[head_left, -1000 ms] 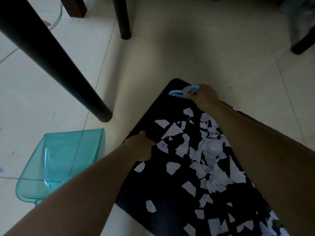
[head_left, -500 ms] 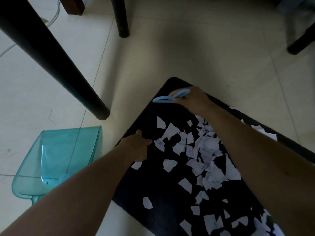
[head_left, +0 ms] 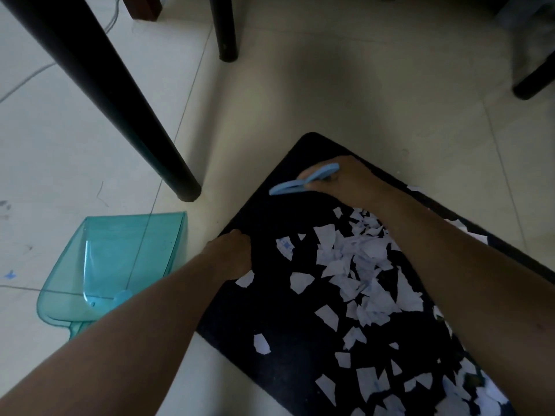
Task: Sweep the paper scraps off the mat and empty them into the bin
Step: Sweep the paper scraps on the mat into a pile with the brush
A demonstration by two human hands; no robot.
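A black mat lies on the tiled floor, covered with several white paper scraps. My right hand grips a small light-blue brush at the mat's far corner, its handle pointing left. My left hand rests on the mat's left edge, fingers curled over it; whether it pinches the edge I cannot tell. A clear teal dustpan lies on the floor left of the mat, apart from both hands. No bin is in view.
A thick black table leg slants down to the floor just beyond the dustpan. A second dark leg stands farther back, and another furniture foot is at the right. Pale floor tiles stretch beyond the mat.
My right hand has drawn the brush nearer along the mat, pushing scraps into a tighter heap toward me. The left hand stays on the mat's edge.
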